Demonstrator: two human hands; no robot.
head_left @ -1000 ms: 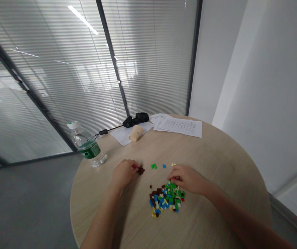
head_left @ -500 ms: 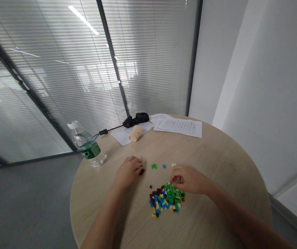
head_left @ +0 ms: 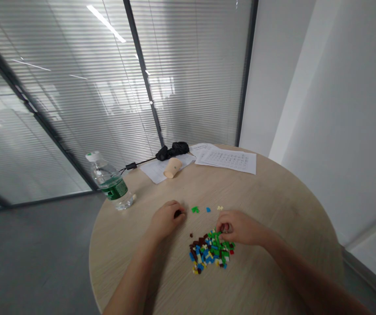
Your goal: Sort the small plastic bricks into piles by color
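A heap of small bricks [head_left: 210, 251] in blue, green, brown, yellow and red lies on the round wooden table [head_left: 273, 205]. My left hand [head_left: 166, 219] rests on the table left of the heap, fingers curled over a dark brown brick piece [head_left: 177, 214]. My right hand [head_left: 240, 227] sits at the heap's upper right edge, fingers pinched around something small and dark I cannot make out. Beyond the hands lie a loose green brick [head_left: 194, 210], a blue brick [head_left: 208, 210] and a pale yellow brick [head_left: 220, 208].
A water bottle [head_left: 109, 183] with a green label stands at the table's left edge. Farther back are a tipped paper cup [head_left: 172, 168], printed sheets [head_left: 227, 159], a black bundle [head_left: 172, 150] with a cable, and glass walls with blinds behind.
My left hand slid right and closed over the brown piece, which now shows only partly. My right hand curled tighter at the heap's edge.
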